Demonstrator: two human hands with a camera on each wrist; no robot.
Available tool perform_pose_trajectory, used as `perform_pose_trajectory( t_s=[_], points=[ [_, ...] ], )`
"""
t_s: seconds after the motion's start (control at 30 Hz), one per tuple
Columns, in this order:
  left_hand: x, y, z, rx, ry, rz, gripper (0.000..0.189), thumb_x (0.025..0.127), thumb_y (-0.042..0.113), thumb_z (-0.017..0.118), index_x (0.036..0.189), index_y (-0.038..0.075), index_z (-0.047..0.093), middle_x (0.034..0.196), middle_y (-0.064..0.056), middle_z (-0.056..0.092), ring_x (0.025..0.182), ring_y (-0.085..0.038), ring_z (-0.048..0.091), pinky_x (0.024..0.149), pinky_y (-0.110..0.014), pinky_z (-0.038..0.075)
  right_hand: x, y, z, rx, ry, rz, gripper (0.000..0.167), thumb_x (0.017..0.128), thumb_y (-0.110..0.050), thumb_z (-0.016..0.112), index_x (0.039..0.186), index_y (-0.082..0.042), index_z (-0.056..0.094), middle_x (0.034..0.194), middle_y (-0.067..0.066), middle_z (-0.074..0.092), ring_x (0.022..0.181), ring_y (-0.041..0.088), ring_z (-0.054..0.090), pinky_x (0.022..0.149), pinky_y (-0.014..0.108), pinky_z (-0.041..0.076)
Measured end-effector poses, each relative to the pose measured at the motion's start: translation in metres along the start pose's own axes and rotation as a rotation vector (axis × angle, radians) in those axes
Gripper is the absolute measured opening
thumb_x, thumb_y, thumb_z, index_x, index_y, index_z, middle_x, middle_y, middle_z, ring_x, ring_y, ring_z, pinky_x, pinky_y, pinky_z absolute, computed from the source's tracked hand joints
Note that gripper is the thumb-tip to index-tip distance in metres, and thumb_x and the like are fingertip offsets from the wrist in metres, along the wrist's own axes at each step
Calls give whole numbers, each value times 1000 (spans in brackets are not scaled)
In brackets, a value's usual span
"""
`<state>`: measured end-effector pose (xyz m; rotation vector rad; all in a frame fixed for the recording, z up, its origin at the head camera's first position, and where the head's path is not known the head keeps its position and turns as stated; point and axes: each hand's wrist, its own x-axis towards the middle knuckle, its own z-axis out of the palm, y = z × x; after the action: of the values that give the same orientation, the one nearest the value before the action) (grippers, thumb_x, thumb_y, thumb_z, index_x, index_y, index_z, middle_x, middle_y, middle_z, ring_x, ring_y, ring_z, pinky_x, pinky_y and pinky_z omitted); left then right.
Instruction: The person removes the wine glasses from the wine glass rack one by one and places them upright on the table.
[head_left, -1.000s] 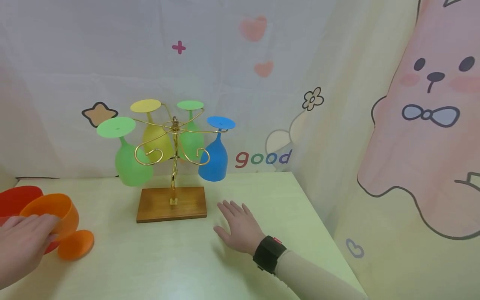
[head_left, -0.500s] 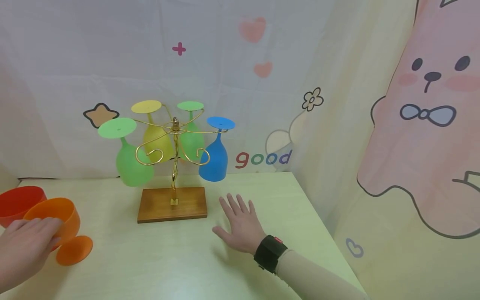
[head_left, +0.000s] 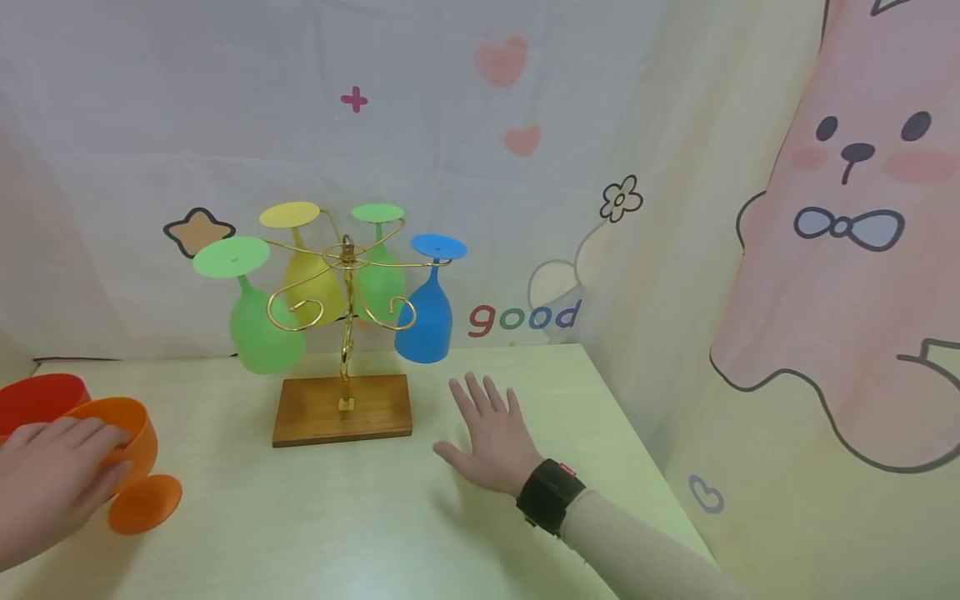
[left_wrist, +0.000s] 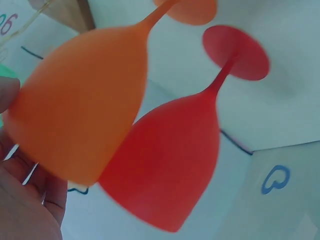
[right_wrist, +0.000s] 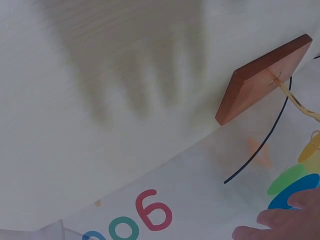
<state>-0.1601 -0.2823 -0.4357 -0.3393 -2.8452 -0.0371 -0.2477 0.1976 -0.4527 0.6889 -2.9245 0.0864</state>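
Note:
At the left of the head view, my left hand (head_left: 56,483) grips an orange plastic goblet (head_left: 138,454) by its rim. In the left wrist view its thumb and fingers meet the orange bowl (left_wrist: 85,100), whose stem and foot lean away. A red goblet (left_wrist: 170,155) stands right beside it, partly covered by the hand in the head view. My right hand (head_left: 495,442) hovers over the table with straight, spread fingers, holding nothing, to the right of a gold wire rack with a wooden base (head_left: 341,412).
Upside down on the rack hang a light green goblet (head_left: 262,329), a yellow goblet (head_left: 311,292), another green goblet (head_left: 378,283) and a blue goblet (head_left: 427,325). A printed cloth backdrop (head_left: 450,108) closes off the back of the pale table (head_left: 300,525).
The orange goblet's foot has shifted slightly down and left, and its bowl has shifted a little beside the red goblet. My right hand has moved forward and right, its fingers spreading.

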Motion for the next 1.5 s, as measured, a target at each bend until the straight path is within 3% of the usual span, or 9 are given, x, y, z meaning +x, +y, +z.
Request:
perform_pose_trajectory(
  t_s=[0.17, 0.33, 0.57, 0.7, 0.83, 1.0, 1.27, 1.37, 1.5],
  points=[
    [10, 4, -18, -75, 203, 85, 41, 79, 30, 77, 106, 4, 62, 101, -14, 61, 98, -39, 46, 84, -54, 31, -1, 0, -3, 34, 1, 13, 88, 89, -70, 43, 157, -22, 13, 161, 6, 13, 146, 32, 12, 113, 60, 8],
    [29, 24, -43, -132, 287, 182, 47, 81, 30, 74, 116, 2, 58, 110, -15, 59, 104, -39, 48, 87, -54, 34, -2, 0, -1, 44, -10, 14, 88, 89, -69, 45, 157, -22, 14, 161, 8, 15, 146, 33, 12, 113, 61, 9],
    [64, 71, -71, -189, 469, 380, 81, 98, 61, 27, 140, -7, 42, 135, -27, 47, 125, -47, 40, 110, -54, 27, 0, -1, 0, 39, -26, 7, 89, 89, -69, 45, 157, -23, 11, 161, 7, 14, 146, 33, 12, 113, 61, 10],
    [81, 97, -76, -176, 501, 436, 80, 100, 59, 24, 149, -5, 28, 149, -27, 33, 139, -44, 26, 116, -48, 14, 0, 0, 1, 49, -37, 15, 88, 89, -69, 45, 157, -24, 12, 161, 6, 14, 146, 33, 12, 113, 60, 10],
    [96, 117, -75, -147, 499, 483, 77, 101, 55, 21, 150, -4, 24, 154, -23, 27, 143, -38, 21, 117, -47, 13, -3, 2, 4, 65, -57, 25, 88, 89, -70, 43, 157, -24, 11, 161, 6, 14, 146, 32, 12, 113, 60, 9],
    [111, 129, -75, -165, 539, 517, 72, 103, 49, 23, 148, -7, 29, 153, -23, 29, 141, -38, 26, 116, -46, 17, -5, 7, 8, 66, -69, 32, 88, 89, -70, 43, 157, -24, 11, 161, 6, 15, 146, 33, 12, 113, 60, 9],
    [119, 134, -75, -199, 690, 505, 56, 107, 33, 24, 136, -7, 50, 136, -24, 52, 126, -39, 48, 110, -48, 32, -2, 16, 8, 82, -89, 32, 87, 91, -60, 52, 157, -22, 10, 161, 7, 16, 146, 31, 14, 114, 58, 12],
    [121, 138, -69, -223, 730, 465, 51, 107, 31, 28, 134, -5, 53, 133, -22, 55, 123, -39, 51, 109, -46, 33, 9, 21, -8, 145, -16, 30, 83, 93, -48, 58, 156, -18, 13, 159, 8, 21, 145, 30, 17, 115, 55, 14],
    [123, 145, -63, -248, 759, 405, 44, 106, 25, 37, 134, -3, 53, 133, -22, 55, 124, -38, 50, 110, -46, 32, 33, 25, -47, 231, 169, -12, 79, 94, -37, 60, 155, -13, 16, 156, 9, 27, 143, 28, 26, 115, 48, 21]
  ],
)
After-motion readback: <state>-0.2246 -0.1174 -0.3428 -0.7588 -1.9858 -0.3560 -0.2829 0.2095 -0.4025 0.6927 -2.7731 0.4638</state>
